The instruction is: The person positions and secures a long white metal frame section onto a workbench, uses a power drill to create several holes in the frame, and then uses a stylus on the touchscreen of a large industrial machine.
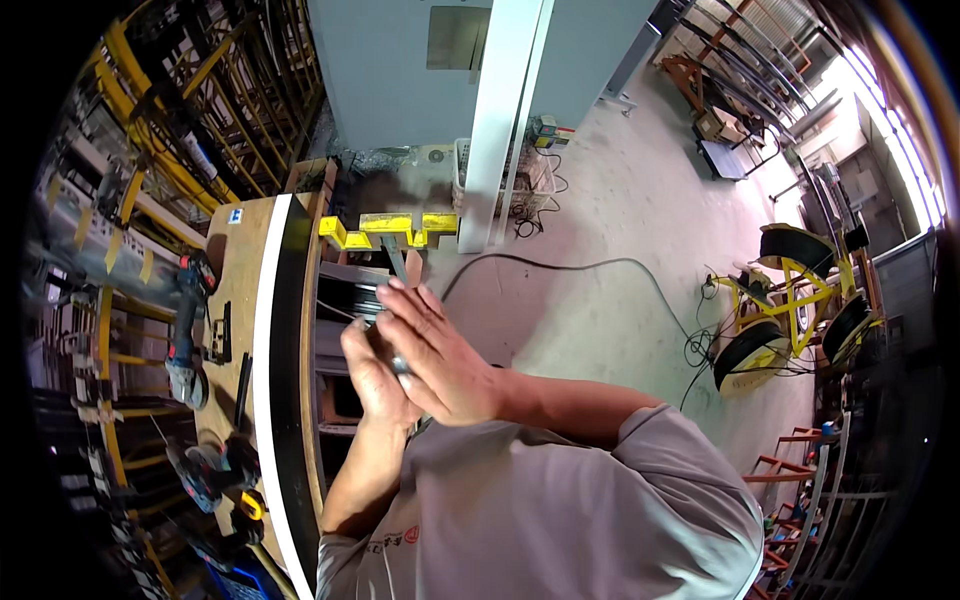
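Note:
Both hands meet in front of my chest, beside the long bench. My left hand (pixel 376 378) is partly curled, its palm and most fingers hidden under the other hand. My right hand (pixel 440 358) lies across it, fingers stretched out and close together. A small grey bit (pixel 400 366) shows between the palms, too little of it to name. Just beyond the fingertips a narrow grey strip (pixel 394 258) slants down from a yellow bracket-like metal piece (pixel 388 224), and a brownish strip (pixel 413 268) is next to it.
On the wooden bench (pixel 238 275) at left lie an angle grinder (pixel 187 345), another power tool (pixel 205 470) and a long white-edged black profile (pixel 288 380). A tall white panel (pixel 498 120) stands ahead near a white basket (pixel 540 180). A black cable (pixel 600 262) crosses the floor toward yellow-framed reels (pixel 790 300).

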### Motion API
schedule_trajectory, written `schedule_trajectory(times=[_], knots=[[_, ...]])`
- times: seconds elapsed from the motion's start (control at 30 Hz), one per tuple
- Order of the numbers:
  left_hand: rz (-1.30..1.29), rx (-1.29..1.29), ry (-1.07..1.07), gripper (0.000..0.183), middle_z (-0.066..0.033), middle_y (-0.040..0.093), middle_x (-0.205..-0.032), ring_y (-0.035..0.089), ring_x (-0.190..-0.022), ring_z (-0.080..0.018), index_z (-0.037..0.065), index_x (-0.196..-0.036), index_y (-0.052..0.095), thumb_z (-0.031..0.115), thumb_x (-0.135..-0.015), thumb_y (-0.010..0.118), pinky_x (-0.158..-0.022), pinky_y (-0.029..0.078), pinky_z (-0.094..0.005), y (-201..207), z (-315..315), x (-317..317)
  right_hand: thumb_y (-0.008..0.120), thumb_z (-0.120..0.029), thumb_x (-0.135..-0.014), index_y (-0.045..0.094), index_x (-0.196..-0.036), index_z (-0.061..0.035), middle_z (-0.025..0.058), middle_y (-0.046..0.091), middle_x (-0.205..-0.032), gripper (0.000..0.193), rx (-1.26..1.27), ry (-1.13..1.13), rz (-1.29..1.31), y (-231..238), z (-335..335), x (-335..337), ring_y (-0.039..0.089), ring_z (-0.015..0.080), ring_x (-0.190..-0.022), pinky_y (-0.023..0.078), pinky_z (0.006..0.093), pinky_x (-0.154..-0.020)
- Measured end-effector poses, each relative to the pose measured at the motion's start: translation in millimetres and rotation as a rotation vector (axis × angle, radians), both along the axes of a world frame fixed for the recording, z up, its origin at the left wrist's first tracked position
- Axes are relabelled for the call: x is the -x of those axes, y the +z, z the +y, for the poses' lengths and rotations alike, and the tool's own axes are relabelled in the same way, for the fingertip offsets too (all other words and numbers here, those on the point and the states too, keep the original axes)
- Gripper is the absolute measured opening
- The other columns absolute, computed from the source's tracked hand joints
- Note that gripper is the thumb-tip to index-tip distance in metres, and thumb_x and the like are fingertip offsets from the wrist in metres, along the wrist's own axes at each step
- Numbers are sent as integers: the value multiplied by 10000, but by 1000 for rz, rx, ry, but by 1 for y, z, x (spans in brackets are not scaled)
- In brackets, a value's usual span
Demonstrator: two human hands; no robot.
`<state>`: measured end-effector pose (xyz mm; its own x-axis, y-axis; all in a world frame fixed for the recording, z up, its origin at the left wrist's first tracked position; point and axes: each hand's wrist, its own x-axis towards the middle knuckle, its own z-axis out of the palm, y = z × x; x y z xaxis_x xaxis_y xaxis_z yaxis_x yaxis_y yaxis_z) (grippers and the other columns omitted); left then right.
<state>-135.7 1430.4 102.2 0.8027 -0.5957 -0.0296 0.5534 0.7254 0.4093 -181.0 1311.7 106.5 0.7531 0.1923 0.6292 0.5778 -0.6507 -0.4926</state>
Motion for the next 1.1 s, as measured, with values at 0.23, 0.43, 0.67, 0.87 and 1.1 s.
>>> schedule_trajectory(times=[0.23, 0.43, 0.67, 0.87, 1.1], knots=[[-378, -162, 370, 756, -175, 621, -1376, 589, -1235, -318, -2, -1426, 561, 583, -1065, 245, -1102, 457, -467, -6, -63, -30, 394, -791, -971, 307, -1566, 137, 370, 190, -1673, 1107, -54, 96, 3, 7, -43, -56, 150, 531, -1581, 61, 613, -1274], [101, -218, 16, 802, -179, 680, -1242, 586, -1213, -291, -43, -1347, 606, 603, -1050, 237, -1115, 438, -434, -25, -49, -110, 650, -227, -923, 454, -1481, 98, 306, 432, -1531, 674, -125, 336, 277, -37, -92, -88, 472, 426, -1419, 424, 486, -1154], [-250, -643, 517, 564, -177, 662, -1267, 608, -1220, -278, -82, -1320, 623, 397, -1024, 594, -1131, 428, -421, -62, -50, -151, 896, -201, -807, 571, -1366, 53, 216, 706, -1127, 694, 131, -896, -267, -75, -328, -175, 713, 370, -992, 581, 423, -859], [-211, -1011, 639, 318, -165, 687, -1241, 654, -1168, -246, -91, -1245, 661, 120, -1060, 511, -1087, 489, -386, -80, -12, -176, 723, -423, -974, 235, -1575, 156, 367, 374, -1591, 966, 99, -1149, 482, -165, -514, -286, 332, 454, -1524, 353, 499, -1217], [-185, -1680, 633, 419, -186, 637, -1106, 632, -991, -247, -105, -1294, 614, 48, -909, 680, -936, 510, -349, -36, 13, -165, 723, -151, -994, 694, -1251, 15, 151, 728, -1095, 308, -402, -529, 566, -206, -357, -334, 693, 225, -954, 553, 322, -874]])
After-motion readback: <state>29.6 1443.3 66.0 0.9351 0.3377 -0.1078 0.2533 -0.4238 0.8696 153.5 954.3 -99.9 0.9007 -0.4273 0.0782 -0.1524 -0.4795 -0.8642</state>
